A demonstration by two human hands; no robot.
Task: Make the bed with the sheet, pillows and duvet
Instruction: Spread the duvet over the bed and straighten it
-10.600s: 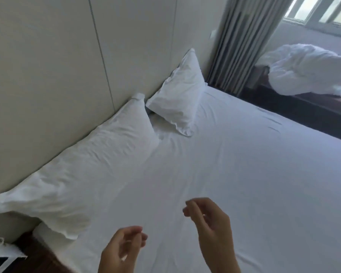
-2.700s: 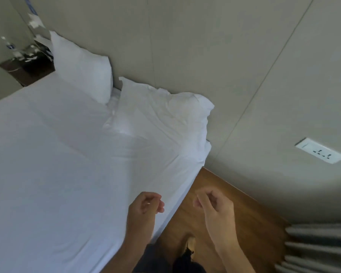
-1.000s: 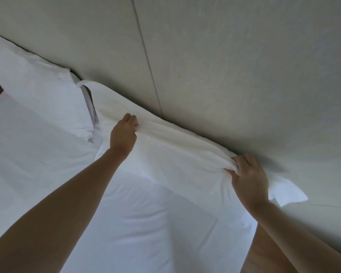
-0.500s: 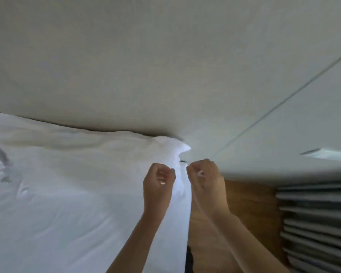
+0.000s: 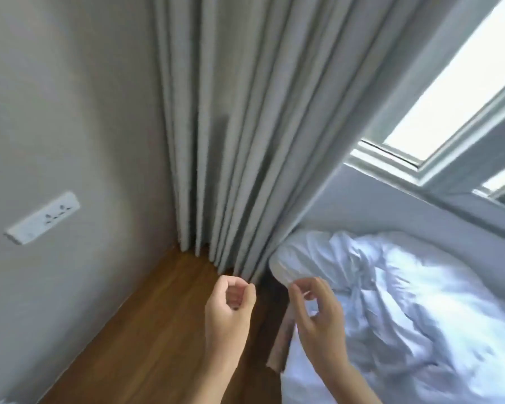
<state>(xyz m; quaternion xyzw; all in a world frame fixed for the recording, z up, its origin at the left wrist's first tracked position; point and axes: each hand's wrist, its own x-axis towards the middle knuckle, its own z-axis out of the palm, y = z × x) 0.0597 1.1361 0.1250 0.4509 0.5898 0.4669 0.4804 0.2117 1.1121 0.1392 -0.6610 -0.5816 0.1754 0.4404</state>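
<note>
- Left hand (image 5: 229,309) and right hand (image 5: 318,317): fingers loosely curled, both holding nothing.
- Crumpled white duvet (image 5: 405,301) lies at 4 o'clock, beside the grey curtain (image 5: 231,126).

L hand (image 5: 229,309), R hand (image 5: 318,313), both loosely curled, empty

Counted in view: two hands, left (image 5: 227,310) and right (image 5: 318,322); one crumpled white duvet (image 5: 391,301); one grey curtain (image 5: 231,126); one wall socket panel (image 5: 43,218); one window (image 5: 449,91).
</note>
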